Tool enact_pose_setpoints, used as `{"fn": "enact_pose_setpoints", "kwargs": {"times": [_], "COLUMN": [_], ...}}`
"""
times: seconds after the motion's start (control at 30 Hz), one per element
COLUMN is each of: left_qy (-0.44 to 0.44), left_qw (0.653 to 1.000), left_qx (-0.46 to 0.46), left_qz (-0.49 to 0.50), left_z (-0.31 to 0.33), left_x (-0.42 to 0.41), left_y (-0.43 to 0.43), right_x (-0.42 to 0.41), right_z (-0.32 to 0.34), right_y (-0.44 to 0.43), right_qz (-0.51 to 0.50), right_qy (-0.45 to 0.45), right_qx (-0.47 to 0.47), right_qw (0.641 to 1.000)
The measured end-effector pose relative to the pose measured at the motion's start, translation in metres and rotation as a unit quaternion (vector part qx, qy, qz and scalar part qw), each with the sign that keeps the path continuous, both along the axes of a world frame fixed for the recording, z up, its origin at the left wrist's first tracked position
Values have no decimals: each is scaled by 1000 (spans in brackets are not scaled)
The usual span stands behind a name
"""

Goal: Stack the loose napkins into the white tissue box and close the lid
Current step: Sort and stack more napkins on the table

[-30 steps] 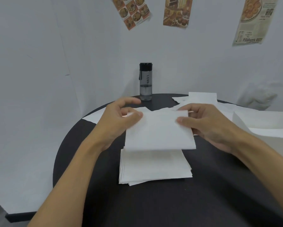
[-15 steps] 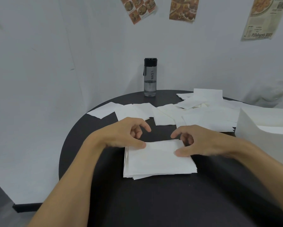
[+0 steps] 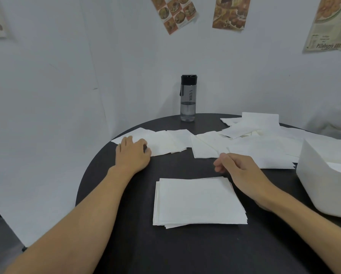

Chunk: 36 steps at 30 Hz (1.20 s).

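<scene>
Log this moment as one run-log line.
left hand: on loose napkins | right hand: empty, above table | napkin stack: unheld | tissue box: open

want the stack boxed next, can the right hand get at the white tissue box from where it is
Probably yes. The right hand hovers empty just past the napkin stack, and the white tissue box sits close on that hand's own side. Only bare black table lies between them, with no lid visible over the opening.
</scene>
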<state>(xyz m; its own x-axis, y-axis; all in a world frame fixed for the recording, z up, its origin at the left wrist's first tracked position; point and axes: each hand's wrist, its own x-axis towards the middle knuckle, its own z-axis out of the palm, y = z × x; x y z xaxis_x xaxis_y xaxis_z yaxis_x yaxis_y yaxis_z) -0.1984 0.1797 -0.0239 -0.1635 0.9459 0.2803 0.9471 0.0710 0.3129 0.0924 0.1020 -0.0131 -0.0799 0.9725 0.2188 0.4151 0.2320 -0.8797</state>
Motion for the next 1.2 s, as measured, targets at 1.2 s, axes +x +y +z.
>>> {"fn": "enact_pose_setpoints", "kwargs": {"times": [1.2], "left_qy": [-452], "left_qw": [795], "left_qx": [293], "left_qz": [-279], "left_z": [69], "left_x": [85], "left_y": [-98], "right_x": [12], "right_z": [43], "right_y": [-14], "right_qz": [38], "right_qy": [219], "right_qx": [15], "right_qw": [975]}}
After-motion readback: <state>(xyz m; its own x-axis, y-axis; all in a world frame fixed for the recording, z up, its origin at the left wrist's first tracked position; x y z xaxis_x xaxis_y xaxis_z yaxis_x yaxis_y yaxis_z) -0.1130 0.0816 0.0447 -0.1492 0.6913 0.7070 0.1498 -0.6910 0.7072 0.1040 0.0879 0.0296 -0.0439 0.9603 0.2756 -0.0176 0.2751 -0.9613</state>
